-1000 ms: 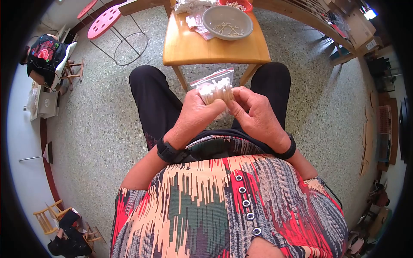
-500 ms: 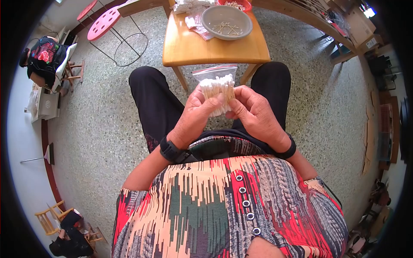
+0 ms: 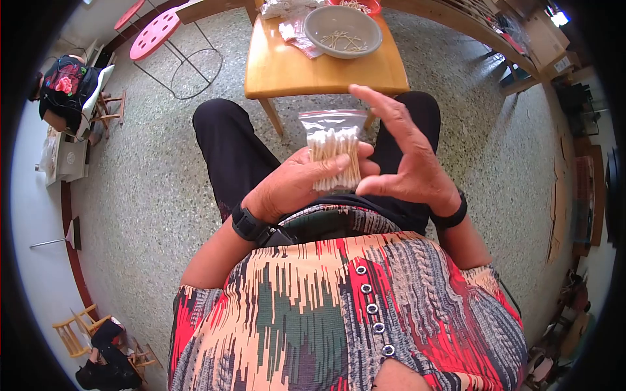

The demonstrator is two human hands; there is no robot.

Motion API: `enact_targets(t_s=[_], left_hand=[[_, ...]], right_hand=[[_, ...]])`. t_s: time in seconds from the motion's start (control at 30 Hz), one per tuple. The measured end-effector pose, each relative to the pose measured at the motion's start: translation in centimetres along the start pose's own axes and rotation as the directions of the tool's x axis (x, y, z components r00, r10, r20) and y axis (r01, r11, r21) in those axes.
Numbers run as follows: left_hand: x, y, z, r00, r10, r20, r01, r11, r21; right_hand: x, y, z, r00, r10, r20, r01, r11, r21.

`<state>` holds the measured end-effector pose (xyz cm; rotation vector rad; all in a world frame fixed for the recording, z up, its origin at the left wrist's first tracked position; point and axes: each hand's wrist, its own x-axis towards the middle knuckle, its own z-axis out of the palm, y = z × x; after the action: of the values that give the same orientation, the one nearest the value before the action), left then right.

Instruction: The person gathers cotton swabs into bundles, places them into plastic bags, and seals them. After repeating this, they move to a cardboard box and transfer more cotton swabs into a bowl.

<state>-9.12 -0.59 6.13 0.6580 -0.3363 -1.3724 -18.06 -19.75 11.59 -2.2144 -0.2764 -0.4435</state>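
A clear zip bag of cotton swabs (image 3: 334,144) is upright above my lap, its red-lined top edge uppermost. My left hand (image 3: 303,176) grips the bag, with the thumb across its front and the fingers behind. Just right of the bag, my right hand (image 3: 414,156) has its fingers and thumb spread wide and holds nothing. Beyond my knees, a grey bowl (image 3: 315,44) with loose swabs in it rests on a wooden stool (image 3: 287,77).
Plastic packaging (image 3: 297,36) and a red bowl (image 3: 372,5) are beside the grey bowl. A pink stool (image 3: 155,34) stands at the upper left. Two other people sit at the left, one high and one low. A wooden frame (image 3: 482,40) runs along the upper right.
My right hand has let go of the bag and spread open, moving up and to the right. The bag has shifted slightly down and right in my left hand.
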Motion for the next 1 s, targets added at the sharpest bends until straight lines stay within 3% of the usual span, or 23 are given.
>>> enact_targets(t_s=[0.07,0.13,0.2,0.27,0.33,0.4,0.43,0.5,0.63,0.7,0.73,0.8,1.0], left_hand=[[0.3,-0.1,-0.1,0.999,-0.028,0.025,0.029,0.998,-0.061],[0.7,-0.2,-0.7,0.994,-0.02,0.108,0.016,0.999,0.041],[0.5,-0.5,-0.7,0.995,-0.009,0.098,0.013,0.999,-0.047],[0.5,-0.7,-1.1,0.992,-0.026,0.121,0.045,0.986,-0.163],[0.7,-0.7,-1.1,0.993,-0.01,0.121,0.027,0.99,-0.137],[1.1,-0.4,-0.4,0.983,-0.036,0.18,0.079,0.969,-0.236],[1.0,-0.4,-0.3,0.983,-0.039,0.182,0.082,0.968,-0.235],[0.5,-0.3,-0.2,0.992,-0.058,0.109,0.079,0.976,-0.205],[0.6,-1.0,-1.0,0.999,-0.045,0.029,0.049,0.99,-0.132],[0.5,-0.9,-1.0,0.999,-0.015,0.052,0.022,0.989,-0.143],[0.4,-0.7,-0.6,0.999,-0.01,0.051,0.017,0.99,-0.139],[0.5,-0.3,0.1,0.991,0.118,-0.058,-0.128,0.967,-0.221],[1.2,-0.8,0.4,0.989,0.142,-0.045,-0.148,0.965,-0.216]], right_hand=[[0.4,0.5,0.2,0.996,-0.054,0.067,0.053,0.998,0.022],[0.4,0.8,0.3,0.935,-0.12,0.334,0.136,0.99,-0.025],[0.2,0.7,0.3,0.947,-0.137,0.292,0.146,0.989,-0.009],[0.1,0.2,0.3,0.978,-0.034,0.204,0.011,0.994,0.112],[0.0,0.1,0.9,0.983,-0.04,0.18,0.024,0.995,0.095],[-0.1,-0.2,0.8,0.98,-0.049,0.193,0.039,0.998,0.059],[-0.3,-0.4,0.7,0.98,-0.047,0.191,0.037,0.998,0.057],[-0.6,-0.7,0.4,0.984,0.096,0.15,-0.107,0.992,0.07],[-0.8,0.7,1.3,0.99,0.092,0.107,-0.095,0.995,0.021],[-0.6,0.0,1.6,0.982,-0.051,-0.184,0.022,0.987,-0.156],[-0.9,-0.1,1.6,0.981,-0.058,-0.184,0.03,0.987,-0.156],[-1.8,0.1,1.8,0.948,-0.223,-0.226,0.156,0.948,-0.279],[-2.7,-0.7,3.6,0.97,-0.187,-0.154,0.122,0.926,-0.358]])
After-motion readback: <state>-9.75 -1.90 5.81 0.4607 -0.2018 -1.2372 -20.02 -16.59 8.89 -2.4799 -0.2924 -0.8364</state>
